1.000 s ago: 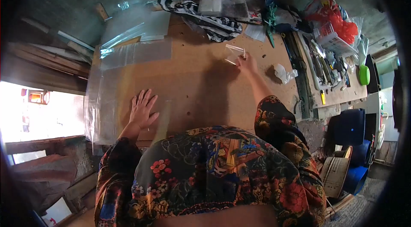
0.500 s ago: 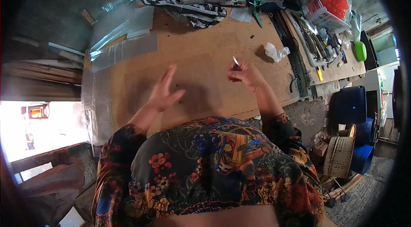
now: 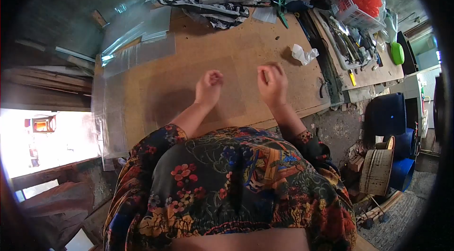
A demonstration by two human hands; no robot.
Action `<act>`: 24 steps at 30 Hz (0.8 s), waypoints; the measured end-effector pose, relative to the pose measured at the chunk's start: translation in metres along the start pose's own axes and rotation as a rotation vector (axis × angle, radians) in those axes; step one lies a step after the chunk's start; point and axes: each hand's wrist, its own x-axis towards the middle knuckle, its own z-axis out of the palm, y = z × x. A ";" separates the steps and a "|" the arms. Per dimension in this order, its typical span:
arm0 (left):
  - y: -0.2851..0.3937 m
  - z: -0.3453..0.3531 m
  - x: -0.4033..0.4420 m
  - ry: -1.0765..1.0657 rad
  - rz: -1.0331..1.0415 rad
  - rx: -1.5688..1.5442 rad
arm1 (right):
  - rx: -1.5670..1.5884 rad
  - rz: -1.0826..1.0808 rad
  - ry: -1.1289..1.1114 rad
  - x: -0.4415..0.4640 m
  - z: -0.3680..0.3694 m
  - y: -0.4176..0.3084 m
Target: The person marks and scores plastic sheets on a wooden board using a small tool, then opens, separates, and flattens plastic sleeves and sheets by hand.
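Both of my hands are raised above the brown wooden tabletop, a short distance apart. My left hand (image 3: 208, 88) has its fingers curled in toward the palm; whatever may be inside them is hidden. To its right, my right hand (image 3: 273, 83) is also closed, fingers bent over and a little blurred, and I cannot make out what they hold. Beneath them a thin clear plastic sheet (image 3: 187, 78) lies flat on the table (image 3: 213, 45). A crumpled white tissue (image 3: 304, 54) rests to the right of my right hand.
Clear plastic sheets (image 3: 151, 50) lie at the table's left. A black-and-white striped bag (image 3: 213, 14) and green-handled scissors (image 3: 282, 17) are at the back. A tray of tools (image 3: 347, 45) and a white basket (image 3: 354, 14) stand right. A blue chair (image 3: 385, 114) is beyond.
My left hand has moved right and its spread fingers have curled in. My right hand has turned; the small slim white piece that showed in its fingers is no longer visible.
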 end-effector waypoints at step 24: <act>-0.022 0.004 -0.004 -0.261 0.445 1.215 | -0.400 -0.269 -0.641 -0.063 0.010 0.035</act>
